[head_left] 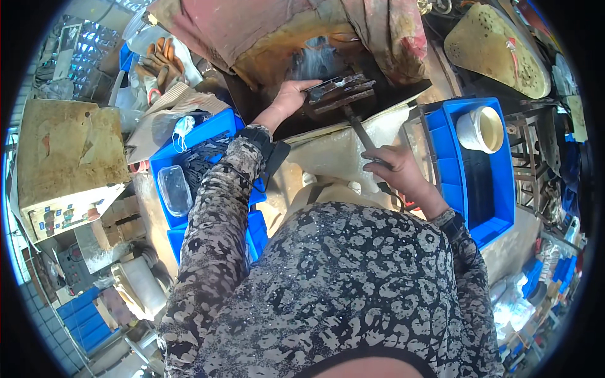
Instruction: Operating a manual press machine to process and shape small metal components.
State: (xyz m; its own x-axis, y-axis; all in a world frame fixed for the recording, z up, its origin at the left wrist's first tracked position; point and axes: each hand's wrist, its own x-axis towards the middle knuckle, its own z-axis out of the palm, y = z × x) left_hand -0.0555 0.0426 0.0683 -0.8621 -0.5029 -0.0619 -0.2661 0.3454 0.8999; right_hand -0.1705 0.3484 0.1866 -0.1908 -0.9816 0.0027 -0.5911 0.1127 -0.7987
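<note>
A dark, wet-looking metal holder (340,93) with flat bars sits in front of a cloth-draped hood. My left hand (293,99) grips its left end; the thumb side lies along the top, and the other fingertips are hidden. From the holder a flat dark metal handle (359,128) runs down toward me. My right hand (398,169) is closed around the handle's near end. Behind the holder, inside the hood's opening, there is a whitish blur like spray (317,58); what makes it is hidden.
Stained reddish cloth (271,25) drapes the hood. At left a blue crate (162,154) contains dark thin metal pieces (208,151) and a clear plastic box (174,191). On the right, a blue bin (449,151) holds a white bucket (480,130). Orange-brown gloves (162,62) lie back left.
</note>
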